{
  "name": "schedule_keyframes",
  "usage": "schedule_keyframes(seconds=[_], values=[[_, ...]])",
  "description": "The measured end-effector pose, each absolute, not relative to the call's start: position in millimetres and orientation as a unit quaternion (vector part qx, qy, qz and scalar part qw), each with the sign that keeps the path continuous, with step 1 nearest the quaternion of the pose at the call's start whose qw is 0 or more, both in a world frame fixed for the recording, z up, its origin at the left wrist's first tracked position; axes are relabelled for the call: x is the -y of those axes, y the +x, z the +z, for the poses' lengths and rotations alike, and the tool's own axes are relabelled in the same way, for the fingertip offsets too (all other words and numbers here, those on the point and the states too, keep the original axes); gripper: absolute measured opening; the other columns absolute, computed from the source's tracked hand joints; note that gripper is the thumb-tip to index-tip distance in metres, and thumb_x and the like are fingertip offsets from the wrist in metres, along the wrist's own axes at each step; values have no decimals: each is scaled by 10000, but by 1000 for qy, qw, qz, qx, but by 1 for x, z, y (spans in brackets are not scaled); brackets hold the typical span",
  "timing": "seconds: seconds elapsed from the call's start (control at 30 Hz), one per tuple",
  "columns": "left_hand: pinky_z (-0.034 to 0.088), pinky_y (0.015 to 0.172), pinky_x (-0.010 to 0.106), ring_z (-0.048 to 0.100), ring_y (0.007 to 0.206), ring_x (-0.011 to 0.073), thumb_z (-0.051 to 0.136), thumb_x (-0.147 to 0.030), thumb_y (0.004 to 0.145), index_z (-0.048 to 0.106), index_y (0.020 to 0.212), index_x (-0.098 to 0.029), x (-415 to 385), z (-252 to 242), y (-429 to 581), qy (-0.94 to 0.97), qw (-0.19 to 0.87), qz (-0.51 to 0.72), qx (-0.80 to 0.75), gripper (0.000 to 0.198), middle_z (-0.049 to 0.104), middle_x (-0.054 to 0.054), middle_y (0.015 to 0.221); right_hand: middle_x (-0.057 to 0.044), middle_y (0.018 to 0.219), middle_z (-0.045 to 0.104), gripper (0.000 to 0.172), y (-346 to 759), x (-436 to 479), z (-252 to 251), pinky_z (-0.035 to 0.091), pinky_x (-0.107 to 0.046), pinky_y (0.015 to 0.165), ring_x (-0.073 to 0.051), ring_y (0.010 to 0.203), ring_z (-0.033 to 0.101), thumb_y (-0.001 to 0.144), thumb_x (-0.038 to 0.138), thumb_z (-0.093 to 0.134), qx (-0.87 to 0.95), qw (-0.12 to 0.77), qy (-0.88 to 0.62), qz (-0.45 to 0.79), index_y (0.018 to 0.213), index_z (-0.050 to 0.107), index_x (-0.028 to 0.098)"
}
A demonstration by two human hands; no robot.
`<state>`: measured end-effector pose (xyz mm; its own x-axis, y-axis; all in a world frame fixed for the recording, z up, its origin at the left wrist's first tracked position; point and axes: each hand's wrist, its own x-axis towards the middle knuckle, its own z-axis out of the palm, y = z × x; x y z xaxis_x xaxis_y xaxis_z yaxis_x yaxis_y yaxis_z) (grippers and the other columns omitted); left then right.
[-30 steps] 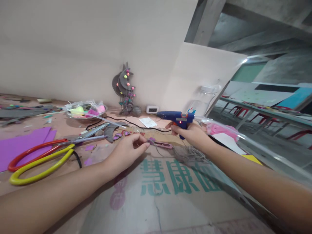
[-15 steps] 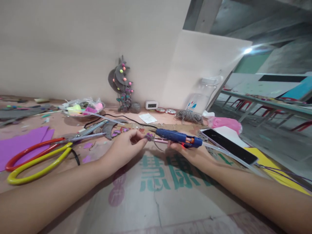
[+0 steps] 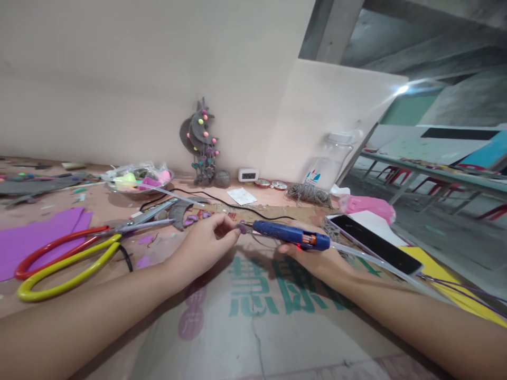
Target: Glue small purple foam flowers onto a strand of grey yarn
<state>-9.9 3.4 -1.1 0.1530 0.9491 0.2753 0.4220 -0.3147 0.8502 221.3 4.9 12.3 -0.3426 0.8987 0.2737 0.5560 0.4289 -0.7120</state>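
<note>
Between the thumb and fingers of my left hand is a small purple piece, with a thin grey cord trailing from it. My right hand is wrapped round a blue glue gun, which lies level with its nozzle pointing left at the purple piece. Tip and piece look very close; whether they touch I cannot tell. A clear glue stick sticks out of the back of the gun, and a red light glows on its underside. Both hands are above a printed cardboard sheet.
Scissors with red and yellow handles lie at left on purple sheets. Behind stand a bowl of pompoms, a moon ornament, a white clock and a bottle. A phone is at right.
The glue gun's nozzle now lines up with the purple piece instead of sitting slightly above it, and the piece has turned in my left fingers. The whole view has shifted slightly.
</note>
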Motion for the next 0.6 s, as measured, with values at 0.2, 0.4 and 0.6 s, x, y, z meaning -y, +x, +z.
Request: schedule_keyframes(seconds=[0.2, 0.4, 0.6], values=[[405, 621, 244, 562, 666, 150, 531, -293, 784, 541, 733, -185, -4, -2, -10, 695, 303, 423, -497, 120, 599, -24, 693, -13, 686, 580, 194, 219, -3, 14, 440, -298, 563, -184, 644, 545, 747, 394, 618, 778, 328, -473, 253, 714, 541, 219], [411, 646, 248, 567, 690, 152, 525, -285, 786, 540, 730, -182, -4, -2, -10, 701, 299, 421, -492, 118, 605, -19, 709, -21, 690, 614, 178, 218, -3, 15, 450, -298, 553, -191, 657, 562, 755, 384, 615, 770, 319, -485, 264, 712, 541, 228], [416, 642, 251, 566, 687, 156, 521, -291, 785, 538, 727, -186, -3, -2, -10, 708, 292, 419, -488, 122, 604, -17, 708, -10, 695, 601, 174, 217, -2, 15, 459, -297, 579, -189, 667, 563, 738, 380, 622, 769, 317, -496, 250, 700, 551, 225]])
